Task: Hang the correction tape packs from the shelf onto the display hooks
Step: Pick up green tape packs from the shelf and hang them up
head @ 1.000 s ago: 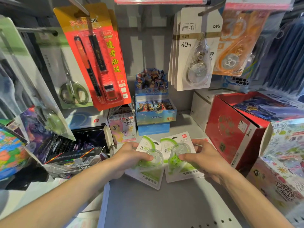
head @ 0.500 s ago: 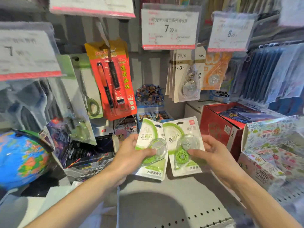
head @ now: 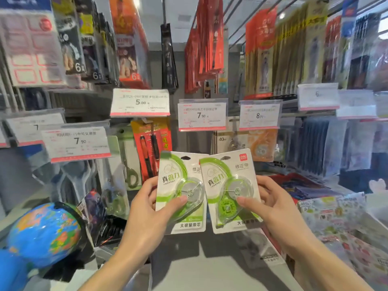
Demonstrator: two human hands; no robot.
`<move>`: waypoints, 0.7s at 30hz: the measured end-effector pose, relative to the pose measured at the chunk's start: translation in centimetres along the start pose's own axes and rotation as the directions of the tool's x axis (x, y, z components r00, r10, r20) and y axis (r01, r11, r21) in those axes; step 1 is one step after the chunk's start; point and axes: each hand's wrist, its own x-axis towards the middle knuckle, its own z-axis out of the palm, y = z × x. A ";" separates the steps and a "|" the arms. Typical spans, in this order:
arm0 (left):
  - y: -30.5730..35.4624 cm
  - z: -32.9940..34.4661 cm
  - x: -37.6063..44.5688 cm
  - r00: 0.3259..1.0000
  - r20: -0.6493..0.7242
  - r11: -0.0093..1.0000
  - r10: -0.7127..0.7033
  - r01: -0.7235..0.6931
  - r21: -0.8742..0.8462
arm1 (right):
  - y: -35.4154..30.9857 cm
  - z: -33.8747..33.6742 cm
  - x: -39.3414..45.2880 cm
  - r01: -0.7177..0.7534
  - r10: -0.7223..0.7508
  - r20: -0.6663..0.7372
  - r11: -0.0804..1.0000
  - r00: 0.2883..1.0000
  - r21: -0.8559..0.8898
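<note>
At centre frame, the left hand (head: 147, 208) grasps one green-and-white correction tape pack (head: 181, 194) while the right hand (head: 273, 208) grasps a second pack (head: 230, 192), both upright, side by side, edges overlapping, below the 7.90 price tag (head: 202, 115) and hanging stationery.

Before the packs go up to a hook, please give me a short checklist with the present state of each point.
1. Left hand grips the left pack: ok.
2. Right hand grips the right pack: ok.
3. Hang holes at the top of both packs uncovered: ok.
4. Packs apart: not ok, the right pack overlaps the left pack's edge.
5. Target hook chosen, behind the 7.90 price tag: cannot tell.
6. Free room on that hook: cannot tell, the tag hides it.
</note>
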 end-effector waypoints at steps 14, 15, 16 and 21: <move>6.0 4.5 -2.7 0.945 -0.303 0.979 0.124 -0.067 0.192 | -3.3 -3.4 1.5 0.221 -0.207 0.113 0.966 0.972 -0.134; 6.2 4.7 -2.7 0.944 -0.305 0.978 0.123 -0.062 0.200 | -3.6 -3.6 1.7 0.230 -0.215 0.110 0.963 0.970 -0.143; 6.6 4.8 -2.7 0.944 -0.308 0.976 0.122 -0.057 0.210 | -4.0 -3.6 2.0 0.234 -0.220 0.107 0.961 0.970 -0.147; 7.1 4.9 -2.9 0.941 -0.320 0.969 0.108 -0.027 0.247 | -5.5 -3.6 3.2 0.250 -0.234 0.102 0.952 0.967 -0.178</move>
